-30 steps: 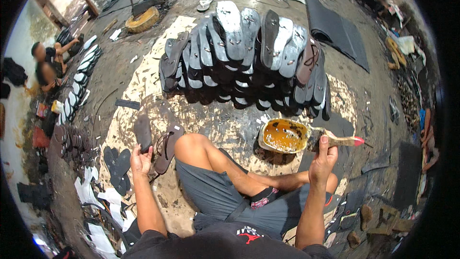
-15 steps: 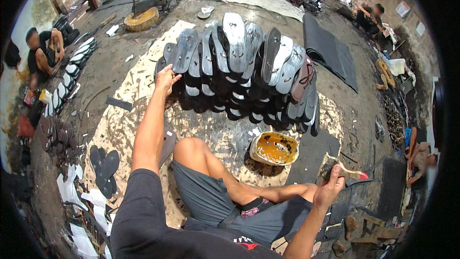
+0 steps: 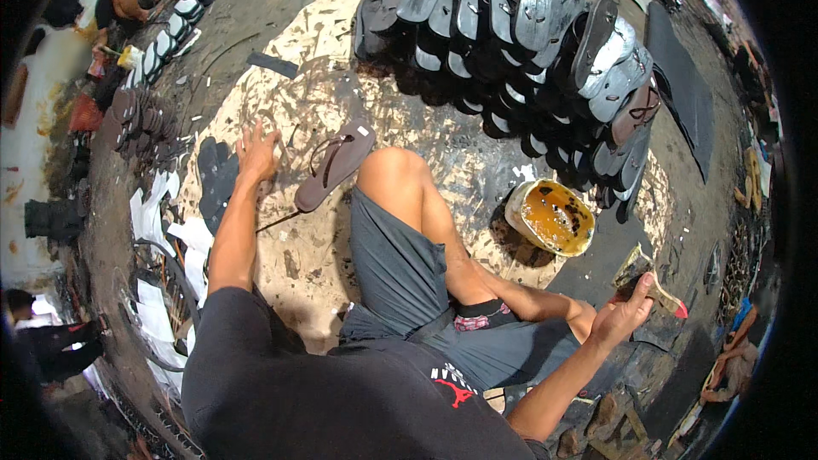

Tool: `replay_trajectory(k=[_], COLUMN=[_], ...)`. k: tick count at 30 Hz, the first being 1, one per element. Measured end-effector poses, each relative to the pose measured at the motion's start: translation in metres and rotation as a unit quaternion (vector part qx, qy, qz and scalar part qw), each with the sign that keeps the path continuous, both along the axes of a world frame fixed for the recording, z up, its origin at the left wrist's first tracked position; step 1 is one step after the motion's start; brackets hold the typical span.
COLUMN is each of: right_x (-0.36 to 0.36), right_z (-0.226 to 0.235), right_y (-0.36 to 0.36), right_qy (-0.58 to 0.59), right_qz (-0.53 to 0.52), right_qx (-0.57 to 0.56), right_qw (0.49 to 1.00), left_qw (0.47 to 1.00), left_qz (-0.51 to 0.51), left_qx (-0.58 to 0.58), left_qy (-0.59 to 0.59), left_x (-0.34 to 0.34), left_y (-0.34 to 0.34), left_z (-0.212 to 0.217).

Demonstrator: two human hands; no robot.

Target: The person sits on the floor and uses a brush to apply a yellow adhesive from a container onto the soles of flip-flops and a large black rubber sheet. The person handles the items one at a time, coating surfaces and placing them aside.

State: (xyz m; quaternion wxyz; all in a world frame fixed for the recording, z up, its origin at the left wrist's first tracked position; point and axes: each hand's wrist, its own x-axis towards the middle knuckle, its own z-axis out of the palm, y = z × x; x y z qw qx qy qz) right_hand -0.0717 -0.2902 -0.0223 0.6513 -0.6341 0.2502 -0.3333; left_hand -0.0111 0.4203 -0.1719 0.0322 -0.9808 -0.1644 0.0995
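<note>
My left hand lies flat on the glue-stained floor, fingers spread and holding nothing, just beside the brown flip-flop lying strap-up by my knee. My right hand is closed around a glue brush, its bristle end raised near the yellow glue tub. The stacked sandals stand well apart, beyond the knee (soles mostly grey and black). In my judgement, good practice is a firm grip on the flip-flop's edge, clear of the strap, and a lightly loaded brush to avoid drips.
</note>
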Motion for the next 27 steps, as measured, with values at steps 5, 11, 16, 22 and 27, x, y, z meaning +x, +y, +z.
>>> replay_trajectory(k=[5,11,16,22,27], right_x=[0.008,0.052,0.088,0.061,0.009], right_z=[-0.020,-0.034,-0.091,-0.065,-0.026], right_y=[-0.014,0.012,0.024,-0.012,-0.081], right_qy=[0.003,0.194,0.321,-0.018,0.302], right_qz=[0.019,0.253,0.295,0.229,0.157], right_qx=[0.048,-0.160,-0.475,-0.162,-0.599], right_qw=[0.999,0.934,0.765,0.960,0.725], left_qw=[0.939,0.946,0.936,0.728,0.760], left_qz=[0.041,-0.136,-0.129,0.056,-0.062], left_qx=[-0.273,-0.251,-0.279,-0.658,-0.617], left_qy=[-0.204,-0.151,-0.174,-0.185,-0.195], left_x=[-0.013,-0.045,-0.020,-0.037,-0.042], left_y=[-0.015,-0.110,-0.102,-0.135,-0.200], left_z=[0.000,-0.038,-0.050,0.063,0.084])
